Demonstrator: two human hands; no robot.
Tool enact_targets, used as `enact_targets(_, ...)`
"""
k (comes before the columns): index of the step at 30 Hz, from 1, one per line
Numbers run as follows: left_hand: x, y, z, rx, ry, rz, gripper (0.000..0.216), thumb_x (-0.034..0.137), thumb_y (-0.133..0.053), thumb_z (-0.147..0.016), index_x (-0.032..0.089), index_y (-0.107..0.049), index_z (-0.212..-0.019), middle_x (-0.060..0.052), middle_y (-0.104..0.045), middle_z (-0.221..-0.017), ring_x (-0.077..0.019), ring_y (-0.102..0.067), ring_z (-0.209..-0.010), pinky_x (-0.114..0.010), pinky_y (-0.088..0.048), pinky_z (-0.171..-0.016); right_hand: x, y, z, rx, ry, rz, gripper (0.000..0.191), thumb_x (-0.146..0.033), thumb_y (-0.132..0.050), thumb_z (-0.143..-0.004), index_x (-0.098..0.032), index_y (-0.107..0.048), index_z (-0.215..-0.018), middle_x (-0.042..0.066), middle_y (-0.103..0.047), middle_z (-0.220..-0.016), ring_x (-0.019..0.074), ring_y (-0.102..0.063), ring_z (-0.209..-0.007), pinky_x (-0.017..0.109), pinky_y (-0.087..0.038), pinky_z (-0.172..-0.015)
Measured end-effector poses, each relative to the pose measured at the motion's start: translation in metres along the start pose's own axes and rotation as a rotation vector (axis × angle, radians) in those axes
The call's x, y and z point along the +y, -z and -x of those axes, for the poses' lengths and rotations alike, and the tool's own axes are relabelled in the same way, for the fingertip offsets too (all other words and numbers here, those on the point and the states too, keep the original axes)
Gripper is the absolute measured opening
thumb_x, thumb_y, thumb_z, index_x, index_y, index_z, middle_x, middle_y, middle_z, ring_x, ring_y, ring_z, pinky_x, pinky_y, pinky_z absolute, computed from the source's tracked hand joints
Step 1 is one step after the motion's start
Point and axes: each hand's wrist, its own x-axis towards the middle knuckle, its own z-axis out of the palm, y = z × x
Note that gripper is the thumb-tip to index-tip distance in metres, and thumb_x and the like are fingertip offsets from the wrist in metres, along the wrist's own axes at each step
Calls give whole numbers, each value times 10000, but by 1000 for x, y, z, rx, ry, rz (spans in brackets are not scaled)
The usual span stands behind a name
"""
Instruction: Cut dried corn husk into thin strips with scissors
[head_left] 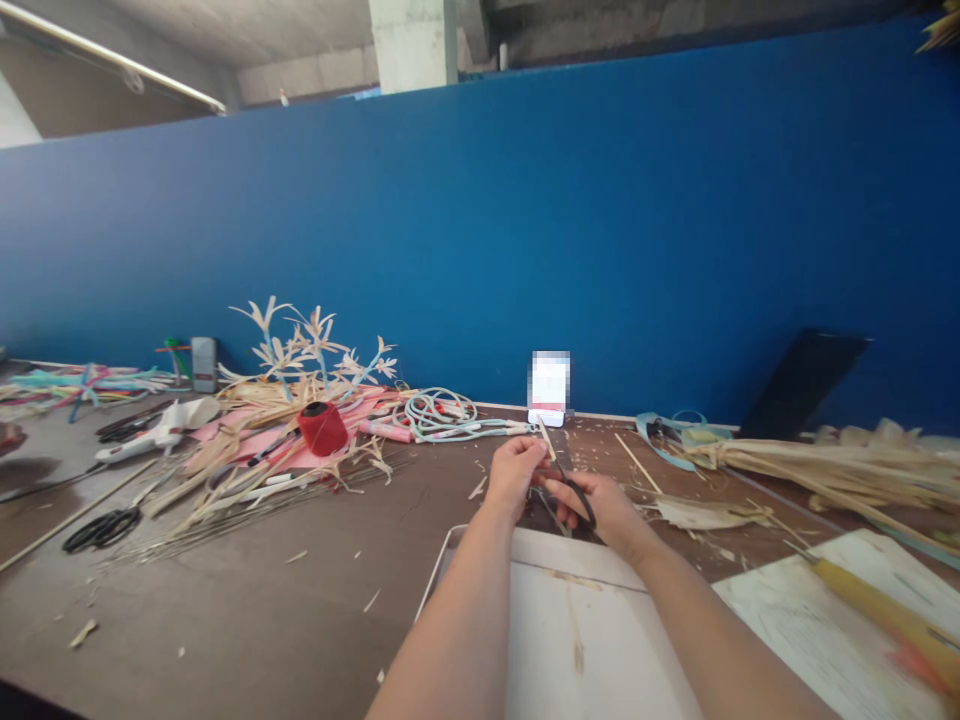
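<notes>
Over the far edge of a white tray [450, 550], my two hands are close together. My right hand [604, 505] is closed around the black handles of a pair of scissors [581, 498], whose blades point up and away past my left fingers. Thumb and fingers of my left hand [516, 470] are pinched together beside the blades. What sits in that pinch is too small and too covered to make out. A few pale scraps [577, 650] lie in the tray.
Left on the table are a red thread spool [322, 430], a white glue gun [161, 430], black-handled scissors [105, 528] and pale husk flowers [289, 355]. A lit phone [549, 390] leans on the blue partition [480, 230]. Right are husk bundles [810, 470] and a yellow-handled tool [877, 605].
</notes>
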Motion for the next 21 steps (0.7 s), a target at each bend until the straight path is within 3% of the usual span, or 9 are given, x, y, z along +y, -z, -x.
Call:
enact_targets(5,0,1,0,9,9,5,266,352,-681,-571,134,-599,-699,-20,-570,-616,-96,-508,-537,-181,-359,-437,2,0,-1,-5,28,-1,467,-526,-613,-665,-141,-686,-921,-3,-553,-477,96,-453,-408,222,-365,-412)
enact_targets(21,4,-1,2,14,22,26,239,331,-684,-582,129,-604,-681,-27,-586,-673,-81,-503,-557,-160,-349,-427,8,3,-3,0,60,84,428,-500,-588,-702,-150,-671,-933,-17,-531,-464,99,-447,-408,217,-342,-415)
